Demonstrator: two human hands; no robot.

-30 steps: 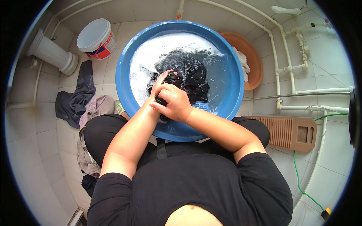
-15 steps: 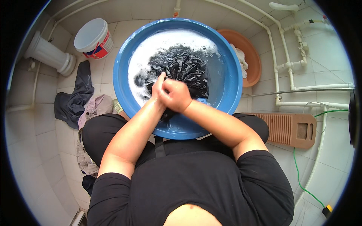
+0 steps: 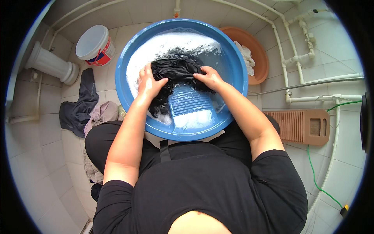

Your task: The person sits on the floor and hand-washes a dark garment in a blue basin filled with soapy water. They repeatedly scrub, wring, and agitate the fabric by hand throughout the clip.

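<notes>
A wet black garment (image 3: 175,69) is bunched between my two hands over a large blue basin (image 3: 121,78) of soapy water. My left hand (image 3: 150,83) grips the bundle's left end, thumb toward me and fingers behind it. On the other end, my right hand (image 3: 210,79) pinches the cloth between thumb and fingers. One part of the garment hangs down at the left into the water. Below the bundle shows a ribbed blue washboard (image 3: 191,102) on the basin's near side, wet and with suds at its lower end. White foam (image 3: 136,58) covers the far and left water.
A white bucket (image 3: 92,42) stands at the far left by a white pedestal (image 3: 50,63). Dark clothes (image 3: 80,107) and a pinkish garment (image 3: 102,113) lie on the tiles. Right are an orange basin (image 3: 261,64) holding white cloth (image 3: 246,58), a brown washboard (image 3: 298,126) and wall pipes (image 3: 284,62).
My hands were clasped together over the basin; now they are apart, each on one end of the garment. The garment has been gathered up and away, baring the blue washboard.
</notes>
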